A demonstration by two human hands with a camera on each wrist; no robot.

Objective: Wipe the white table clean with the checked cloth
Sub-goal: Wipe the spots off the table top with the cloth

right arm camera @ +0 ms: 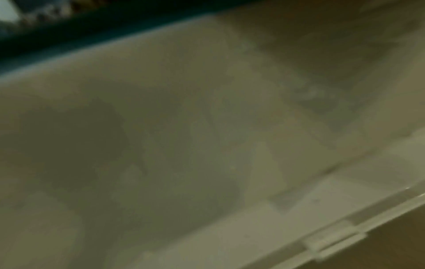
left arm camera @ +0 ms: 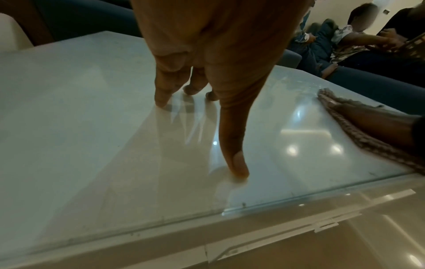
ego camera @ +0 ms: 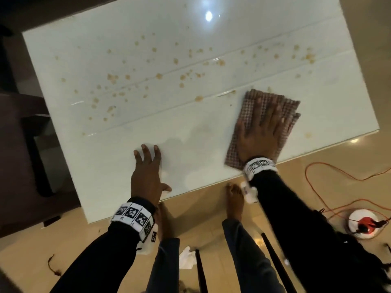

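1. Flat and spread, my right hand [ego camera: 262,127] pressed the brown-and-white checked cloth [ego camera: 247,153] onto the glossy white rectangular table [ego camera: 127,149], near its right front edge.
2. My left hand [ego camera: 146,174] rested on the tabletop with relaxed fingers, holding nothing.
3. I judged the near strip wiped; scattered tan droplets [ego camera: 158,76] across the middle and far side remained.

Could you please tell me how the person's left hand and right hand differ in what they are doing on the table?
The right hand presses flat on the brown checked cloth; the left hand touches the bare white glossy table. The right hand lies farther in; the left hand sits by the near edge. Both are open.
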